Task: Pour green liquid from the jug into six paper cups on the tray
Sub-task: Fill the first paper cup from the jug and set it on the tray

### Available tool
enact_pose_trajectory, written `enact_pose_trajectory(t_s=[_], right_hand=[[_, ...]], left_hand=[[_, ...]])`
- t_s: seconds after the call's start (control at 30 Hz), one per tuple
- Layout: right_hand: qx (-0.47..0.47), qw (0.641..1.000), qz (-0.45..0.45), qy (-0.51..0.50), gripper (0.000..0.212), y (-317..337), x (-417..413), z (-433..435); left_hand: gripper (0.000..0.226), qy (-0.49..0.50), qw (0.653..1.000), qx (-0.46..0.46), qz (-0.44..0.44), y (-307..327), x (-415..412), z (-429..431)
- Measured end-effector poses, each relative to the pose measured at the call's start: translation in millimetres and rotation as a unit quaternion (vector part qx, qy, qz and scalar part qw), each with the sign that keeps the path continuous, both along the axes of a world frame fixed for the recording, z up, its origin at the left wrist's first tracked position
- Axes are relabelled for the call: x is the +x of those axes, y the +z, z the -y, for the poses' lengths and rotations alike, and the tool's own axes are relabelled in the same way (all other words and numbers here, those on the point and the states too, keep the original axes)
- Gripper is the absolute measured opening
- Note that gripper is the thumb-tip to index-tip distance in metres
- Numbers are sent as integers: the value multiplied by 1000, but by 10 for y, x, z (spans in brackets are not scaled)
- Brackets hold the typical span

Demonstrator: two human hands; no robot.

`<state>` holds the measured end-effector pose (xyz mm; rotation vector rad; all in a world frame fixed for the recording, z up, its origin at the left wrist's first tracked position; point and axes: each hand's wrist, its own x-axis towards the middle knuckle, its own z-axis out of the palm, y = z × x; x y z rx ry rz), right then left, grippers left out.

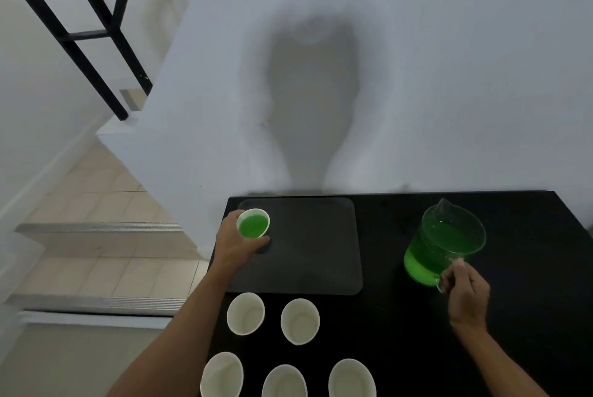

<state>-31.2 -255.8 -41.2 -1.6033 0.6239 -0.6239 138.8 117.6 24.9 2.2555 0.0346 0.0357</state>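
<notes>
My left hand (236,241) wraps its fingers (263,239) round the filled paper cup (253,223) at the tray's (321,255) far left corner, leaving room for the rest. My right hand (467,292) grips the handle of the jug (444,242), upright on the counter (417,348) right of the tray, ready to pour again. Five empty cups (245,313) wait beside the tray's near edge.

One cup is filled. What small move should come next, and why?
Probably the left hand should release the filled cup, at the far left corner of the tray, and reach for an empty cup: five stand empty off the tray; the right hand holds the jug.
</notes>
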Motion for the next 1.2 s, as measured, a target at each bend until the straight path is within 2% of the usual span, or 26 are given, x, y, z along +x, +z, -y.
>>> enact_pose_trajectory(t_s=[0.6,0.9,1.2], right_hand=[[-7,1000,-17,13,43,-27,-18,-17],[-32,999,-26,13,43,-51,-14,-26],[-23,999,-12,25,48,14,-27,-64]], left_hand=[[63,19,999,13,-45,-389,431,-206],[71,32,997,26,-64,-569,581,-261],[64,37,997,20,-60,-606,594,-254]])
